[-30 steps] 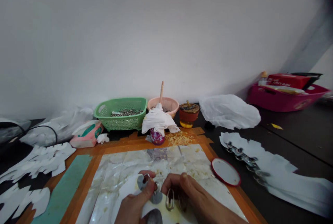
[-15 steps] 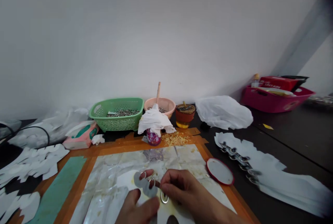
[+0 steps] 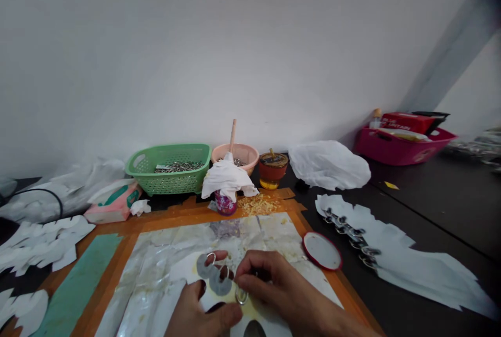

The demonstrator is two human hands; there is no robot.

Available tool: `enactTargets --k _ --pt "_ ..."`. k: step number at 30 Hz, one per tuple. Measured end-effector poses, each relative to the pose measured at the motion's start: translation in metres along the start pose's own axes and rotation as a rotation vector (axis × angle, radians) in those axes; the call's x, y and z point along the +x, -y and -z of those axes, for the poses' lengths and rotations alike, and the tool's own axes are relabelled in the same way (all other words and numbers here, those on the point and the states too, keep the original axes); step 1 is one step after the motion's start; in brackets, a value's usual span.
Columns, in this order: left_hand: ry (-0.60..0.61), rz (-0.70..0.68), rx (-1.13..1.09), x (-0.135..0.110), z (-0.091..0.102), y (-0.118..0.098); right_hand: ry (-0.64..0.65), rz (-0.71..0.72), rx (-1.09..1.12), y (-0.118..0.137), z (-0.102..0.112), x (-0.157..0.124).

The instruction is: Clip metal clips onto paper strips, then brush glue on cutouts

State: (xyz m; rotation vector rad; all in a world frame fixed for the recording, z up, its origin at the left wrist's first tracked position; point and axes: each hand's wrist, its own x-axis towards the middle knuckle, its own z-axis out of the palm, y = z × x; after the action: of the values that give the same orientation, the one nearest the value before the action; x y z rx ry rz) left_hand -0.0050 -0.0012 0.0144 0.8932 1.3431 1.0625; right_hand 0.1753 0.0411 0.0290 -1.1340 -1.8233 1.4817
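Right hand pinches a metal ring at a white sheet

On the left, white cut-outs point(image 3: 43, 238) lie near a green strip point(image 3: 82, 279); behind them stands a pink tissue pack point(image 3: 117, 209), then a green basket point(image 3: 168, 185) with small metal pieces inside; nearer, the white sheet point(image 3: 183, 269) is held by the left hand point(image 3: 201, 313), fingers curled behind it and thumb in front; the sheet bears grey round patches point(image 3: 221, 286), two with rings; the right hand point(image 3: 270, 282) grips the metal ring point(image 3: 241, 303) between thumb and fingers, just beside the patches; further right lie a red-rimmed lid point(image 3: 321, 251) and white strips point(image 3: 407, 259) with rings along one edge; beyond, a magenta basket point(image 3: 403, 153) stands on the table point(image 3: 430, 191).
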Motion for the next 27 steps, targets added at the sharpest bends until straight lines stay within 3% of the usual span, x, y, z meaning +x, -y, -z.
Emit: enactTargets --k 5,11,22,27 --pt "0.084 0.017 -0.034 0.001 0.004 0.001 0.063 -0.05 0.0 0.0 0.006 -0.002" --pt "0.073 0.067 -0.072 0.001 0.005 0.007 0.045 -0.002 -0.065 0.005 0.008 -0.004" --pt "0.063 0.171 -0.346 0.0 -0.001 0.01 -0.007 0.041 -0.08 0.012 0.01 -0.011" --pt "-0.062 0.112 -0.104 -0.001 -0.008 0.002 -0.07 0.05 -0.116 0.005 0.004 -0.008"
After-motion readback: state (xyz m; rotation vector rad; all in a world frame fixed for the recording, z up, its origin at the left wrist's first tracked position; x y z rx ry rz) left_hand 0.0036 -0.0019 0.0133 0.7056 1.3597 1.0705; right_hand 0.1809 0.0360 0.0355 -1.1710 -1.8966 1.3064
